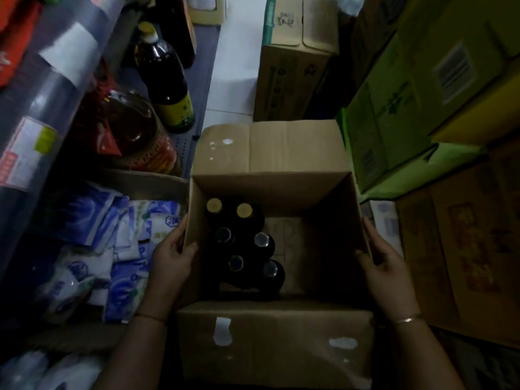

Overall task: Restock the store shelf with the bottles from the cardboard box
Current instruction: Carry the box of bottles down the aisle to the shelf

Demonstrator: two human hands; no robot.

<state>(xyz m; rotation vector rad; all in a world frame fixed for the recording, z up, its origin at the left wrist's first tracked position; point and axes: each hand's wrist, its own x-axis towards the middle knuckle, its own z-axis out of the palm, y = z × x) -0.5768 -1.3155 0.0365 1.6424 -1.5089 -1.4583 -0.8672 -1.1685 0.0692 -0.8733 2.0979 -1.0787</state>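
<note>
An open brown cardboard box sits below me with its flaps folded out. Several dark bottles stand upright in its left half; two have gold caps, the others dark or silvery caps. The box's right half shows bare cardboard bottom. My left hand grips the box's left wall, thumb over the rim. My right hand holds the right wall the same way. The low store shelf runs along the left, with a tall dark bottle standing on it.
A big amber oil jug stands on the shelf beside the dark bottle. Blue-and-white packets fill a tray at left. Stacked cardboard cartons and green ones crowd the far end and right side. A strip of white floor shows ahead.
</note>
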